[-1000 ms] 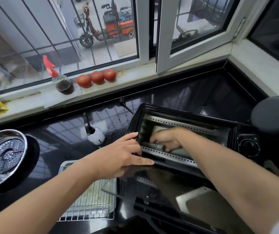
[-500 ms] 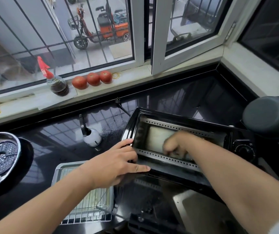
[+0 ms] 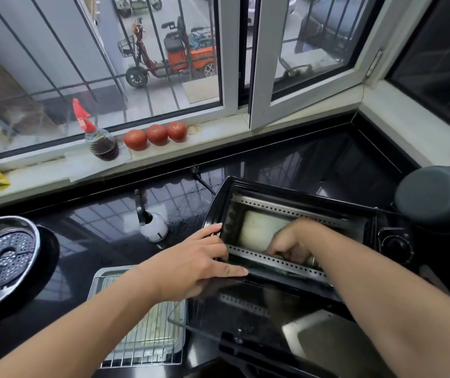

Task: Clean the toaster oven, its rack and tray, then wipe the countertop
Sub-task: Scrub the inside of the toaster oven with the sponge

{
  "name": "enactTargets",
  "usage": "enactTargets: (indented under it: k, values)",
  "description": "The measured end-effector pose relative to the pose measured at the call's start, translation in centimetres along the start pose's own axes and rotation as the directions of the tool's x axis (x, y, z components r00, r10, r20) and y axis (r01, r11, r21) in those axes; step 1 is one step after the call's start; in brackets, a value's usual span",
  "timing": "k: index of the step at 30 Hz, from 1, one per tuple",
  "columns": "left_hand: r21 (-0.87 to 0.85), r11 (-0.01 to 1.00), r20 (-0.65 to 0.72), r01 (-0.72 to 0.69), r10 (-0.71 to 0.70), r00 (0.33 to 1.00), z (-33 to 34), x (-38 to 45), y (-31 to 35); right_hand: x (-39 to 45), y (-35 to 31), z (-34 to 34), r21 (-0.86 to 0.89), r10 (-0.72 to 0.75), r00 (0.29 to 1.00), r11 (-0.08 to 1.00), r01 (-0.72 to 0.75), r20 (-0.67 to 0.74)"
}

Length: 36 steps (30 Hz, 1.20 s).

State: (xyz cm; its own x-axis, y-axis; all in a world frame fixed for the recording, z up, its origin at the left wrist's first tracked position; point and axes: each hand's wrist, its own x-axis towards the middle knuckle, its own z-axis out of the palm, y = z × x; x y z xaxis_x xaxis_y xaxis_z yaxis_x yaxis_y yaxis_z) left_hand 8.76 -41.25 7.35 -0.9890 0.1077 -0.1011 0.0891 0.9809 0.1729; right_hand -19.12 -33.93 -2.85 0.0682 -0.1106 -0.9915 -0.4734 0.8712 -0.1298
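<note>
Toaster oven (image 3: 294, 241) on the black countertop (image 3: 313, 165), door dropped open. Right hand (image 3: 290, 245) deep inside, scrubbing; can't tell what's gripped. Left hand (image 3: 191, 264) flat, bracing the oven's left edge. Rack (image 3: 147, 331) and tray (image 3: 97, 281) left of the oven, seemingly unwashed. Countertop wipe not yet started.

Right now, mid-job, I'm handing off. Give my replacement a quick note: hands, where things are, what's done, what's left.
Left hand: open, fingers flat on the toaster oven front frame, bracing it.
Right hand: inside the cavity, fingers curled; whether it holds a cloth is hidden.
Oven door is down. Rack sits on the tray, out on the countertop left of the oven.
Done: rack and tray removed.
Left: finish the interior, clean rack and tray, wipe the countertop.
</note>
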Motion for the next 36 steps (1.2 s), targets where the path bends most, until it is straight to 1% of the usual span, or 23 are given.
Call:
enactTargets:
  k: [2,4,6,8,9,11,13,15,17,19,21,23,24,26,30,33,36]
  values:
    - [0.007,1.0,0.007,-0.01,0.01,1.0,0.1,-0.2,0.2,0.8,-1.9,1.4,0.209,-0.174,0.985,0.963,0.172,-0.009]
    - [0.01,1.0,-0.017,-0.004,0.004,1.0,0.3,-0.5,0.7,0.6,-3.2,2.6,0.301,-0.278,0.96,0.914,0.273,-0.026]
    - [0.0,1.0,-0.023,0.003,-0.003,1.0,0.7,-0.9,1.2,1.0,-3.4,2.8,0.312,-0.315,0.948,0.897,0.313,-0.046]
    - [-0.006,1.0,-0.024,0.012,-0.012,1.0,0.7,-1.2,1.4,1.5,-2.9,2.3,0.266,-0.302,0.951,0.913,0.308,-0.063]
    - [-0.013,1.0,-0.027,0.017,-0.018,0.999,0.7,-1.2,1.5,1.7,-2.6,2.0,0.205,-0.283,0.955,0.933,0.296,-0.093]
    - [-0.028,0.999,-0.027,0.024,-0.025,0.999,0.6,-1.2,1.6,2.2,-2.1,1.5,-0.029,-0.244,0.948,0.97,0.243,-0.205]
    - [-0.04,0.999,-0.021,0.03,-0.031,0.999,0.5,-1.2,1.6,2.8,-1.7,1.5,-0.182,-0.259,0.925,0.96,0.214,-0.28]
    - [-0.052,0.998,-0.013,0.038,-0.038,0.999,0.5,-1.1,1.5,3.3,-1.4,1.6,-0.211,-0.273,0.897,0.955,0.209,-0.347]
    - [-0.063,0.997,-0.016,0.044,-0.045,0.999,0.5,-1.1,1.5,3.5,-1.2,1.3,-0.209,-0.239,0.895,0.963,0.169,-0.377]
    - [-0.076,0.996,-0.027,0.048,-0.05,0.998,0.4,-1.0,1.6,3.5,-1.0,0.5,-0.17,-0.184,0.92,0.977,0.131,-0.345]
    - [-0.083,0.996,-0.048,0.045,-0.049,0.998,0.3,-1.0,1.7,2.8,-1.2,0.4,-0.011,-0.162,0.961,0.986,0.164,-0.223]
    - [-0.084,0.996,-0.051,0.036,-0.041,0.998,0.3,-1.1,1.8,2.2,-1.9,1.0,0.199,-0.225,0.971,0.951,0.236,-0.076]
    - [-0.079,0.996,-0.049,0.034,-0.038,0.998,0.4,-1.1,1.8,1.9,-2.3,1.3,0.273,-0.266,0.963,0.924,0.268,-0.045]
    - [-0.061,0.998,-0.046,0.033,-0.036,0.998,0.5,-1.1,1.8,1.8,-2.8,1.8,0.332,-0.296,0.955,0.899,0.285,-0.019]
    - [-0.058,0.997,-0.03,0.04,-0.042,0.999,0.5,-1.1,1.8,1.4,-3.2,1.9,0.357,-0.312,0.95,0.886,0.296,-0.013]
    - [-0.063,0.997,-0.007,0.043,-0.043,0.999,0.5,-1.0,1.6,1.2,-3.6,2.0,0.448,-0.402,0.916,0.821,0.354,0.012]
    - [-0.062,0.998,-0.016,0.034,-0.035,0.999,0.6,-0.9,1.5,1.3,-2.9,2.0,0.484,-0.453,0.891,0.776,0.406,-0.02]
